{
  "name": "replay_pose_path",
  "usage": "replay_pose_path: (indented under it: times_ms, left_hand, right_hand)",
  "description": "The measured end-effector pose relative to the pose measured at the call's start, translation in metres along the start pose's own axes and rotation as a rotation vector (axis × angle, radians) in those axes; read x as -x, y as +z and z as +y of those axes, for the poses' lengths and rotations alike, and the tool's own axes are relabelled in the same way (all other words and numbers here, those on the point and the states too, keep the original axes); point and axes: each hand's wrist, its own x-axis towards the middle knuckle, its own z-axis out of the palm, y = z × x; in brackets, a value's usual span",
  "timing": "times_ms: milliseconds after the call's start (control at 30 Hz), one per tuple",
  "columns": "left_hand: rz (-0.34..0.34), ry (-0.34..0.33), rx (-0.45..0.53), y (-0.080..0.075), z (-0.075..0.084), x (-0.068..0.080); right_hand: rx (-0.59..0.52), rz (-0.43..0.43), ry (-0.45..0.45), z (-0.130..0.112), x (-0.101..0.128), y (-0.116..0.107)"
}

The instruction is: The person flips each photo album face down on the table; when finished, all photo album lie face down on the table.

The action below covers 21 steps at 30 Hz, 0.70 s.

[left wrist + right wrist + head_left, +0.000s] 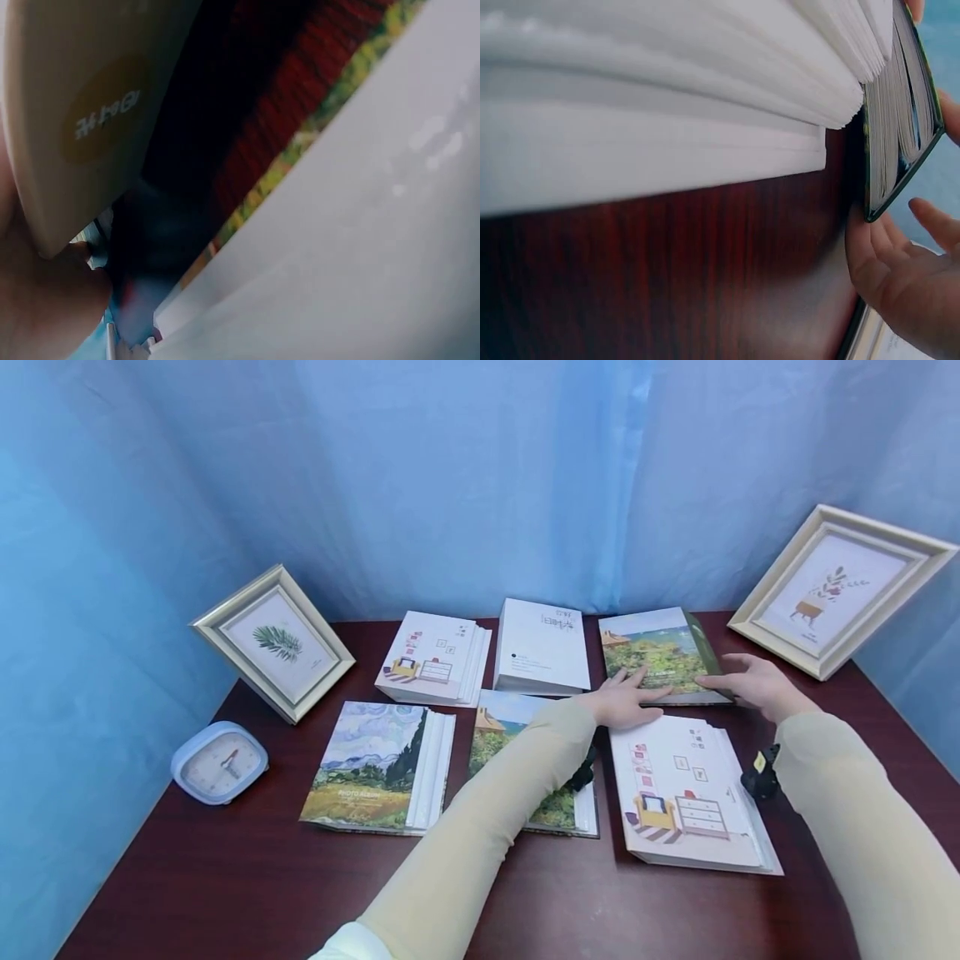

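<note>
A photo album with a landscape cover [648,647] lies at the back right of the table. My left hand [628,702] rests spread over its near edge, fingertips on the cover. At the album's right side is my right hand [765,687], fingers extended, one digit reaching over the near right corner. In the right wrist view, the right hand [907,281] is beside the corner of the dark-edged album [900,127], whose page edges face the camera. Just in front lies a white album with a furniture drawing [678,777]. The left forearm partly covers another landscape album [491,739].
Further left lie a painted-field album [367,760], a second furniture-drawing album [427,652] and a plain white album [542,643]. A blue clock [220,762] and a leaf picture frame [277,643] stand at left. Another picture frame [840,589] stands at right, before the blue curtain [450,485].
</note>
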Motion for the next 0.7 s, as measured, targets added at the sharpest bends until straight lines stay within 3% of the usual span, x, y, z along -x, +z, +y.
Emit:
replay_pose_path:
  times_ms: [267,533,700]
  left_hand:
    - [0.017,-0.026,-0.056,0.0,0.006,0.002]
    - [0.05,-0.022,-0.136,0.002,0.008,-0.001]
    - [0.101,-0.016,-0.116,0.001,0.005,-0.003]
  right_hand:
    - [0.029,0.131,0.018,0.05,-0.055,0.003]
    - [0.048,0.173,0.017,0.053,-0.057,0.005]
    - [0.05,0.149,-0.007,0.038,-0.047,0.003]
